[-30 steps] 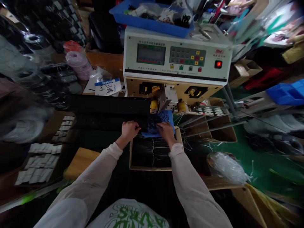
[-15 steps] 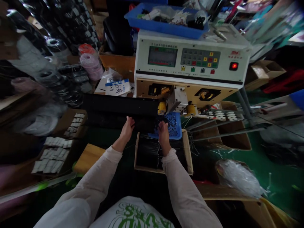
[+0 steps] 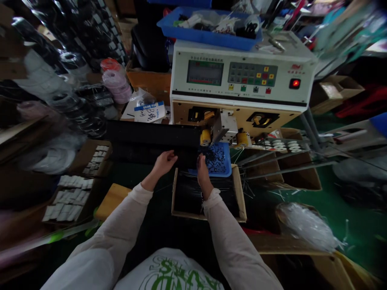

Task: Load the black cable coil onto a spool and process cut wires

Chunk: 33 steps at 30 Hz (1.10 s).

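Working at the front of the wire machine (image 3: 242,76): left hand (image 3: 165,164) is open, fingers spread, just below the black wire bundle (image 3: 151,139) running out left of the machine. Right hand (image 3: 202,171) is bunched up at the blue tray (image 3: 225,165) of small black bits (image 3: 214,161), under the machine; can't tell if it's pinching anything. A cardboard box (image 3: 238,193) of black wires sits right below the tray.

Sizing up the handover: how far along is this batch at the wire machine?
Done: a layer of black wires lies in the cardboard box. In hand: the right hand is at the blue tray of small black pieces, and the left hand is open by the black channel. Left: coils of black cable sit to the left. The target count isn't visible.
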### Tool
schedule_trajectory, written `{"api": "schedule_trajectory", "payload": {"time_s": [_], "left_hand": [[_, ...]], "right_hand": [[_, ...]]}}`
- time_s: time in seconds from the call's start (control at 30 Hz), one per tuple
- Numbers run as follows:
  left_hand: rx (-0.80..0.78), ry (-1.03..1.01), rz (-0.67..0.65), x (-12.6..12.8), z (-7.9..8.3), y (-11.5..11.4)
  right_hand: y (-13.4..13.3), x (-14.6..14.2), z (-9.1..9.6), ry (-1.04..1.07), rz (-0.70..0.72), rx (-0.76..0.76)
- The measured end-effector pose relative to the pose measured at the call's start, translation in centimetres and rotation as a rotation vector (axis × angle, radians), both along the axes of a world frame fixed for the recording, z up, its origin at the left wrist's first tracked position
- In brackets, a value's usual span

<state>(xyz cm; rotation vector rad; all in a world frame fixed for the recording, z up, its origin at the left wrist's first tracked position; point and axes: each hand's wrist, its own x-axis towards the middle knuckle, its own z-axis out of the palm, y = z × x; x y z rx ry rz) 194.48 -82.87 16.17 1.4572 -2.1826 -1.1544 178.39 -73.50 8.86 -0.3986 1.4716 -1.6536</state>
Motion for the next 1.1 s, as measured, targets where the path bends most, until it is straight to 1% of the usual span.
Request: {"api": "schedule_trajectory", "payload": {"time_s": [0.03,0.1,0.17,0.2,0.4,0.53,0.63,0.73,0.83,0.97,1.03,1.1], "left_hand": [[-0.068,-0.101,-0.063,0.5,0.4,-0.5],[-0.183,-0.308,-0.228,1.1,1.1,-1.4],[-0.221,-0.42,-0.36,1.0,1.3,-2.2],[-0.219,-0.442,-0.401,0.8,1.2,-2.5],[-0.143,-0.446,-0.538,-0.8,0.4,-4.2],[-0.081,-0.43,-0.638,-1.3,0.6,-5.0],[-0.069,-0.422,-0.706,-1.4,0.9,-5.5],[-0.125,-0.424,-0.732,-0.9,1.5,-5.9],[-0.225,-0.436,-0.714,0.6,2.4,-6.7],[-0.387,-0.528,-0.628,3.7,3.4,-8.0],[-0.413,-0.548,-0.582,5.1,3.4,-8.3],[-0.422,-0.546,-0.541,5.9,3.1,-8.2]], "right_hand": [[0.1,-0.2,0.0,-0.008,-0.013,0.011],[0.3,-0.4,-0.2,-0.018,-0.04,0.039],[0.4,-0.6,-0.3,-0.029,-0.064,0.062],[0.3,-0.6,-0.4,-0.036,-0.076,0.072],[0.0,-0.5,-0.4,-0.069,-0.108,0.114],[0.0,-0.5,-0.3,-0.075,-0.115,0.124],[0.1,-0.5,-0.1,-0.08,-0.116,0.124],[0.2,-0.5,0.1,-0.097,-0.116,0.117],[0.2,-0.5,0.1,-0.114,-0.116,0.107],[-0.3,-0.5,0.2,-0.132,-0.12,0.091],[-0.7,-0.3,0.3,-0.136,-0.121,0.076],[-1.1,0.0,0.4,-0.123,-0.112,0.048]]}}
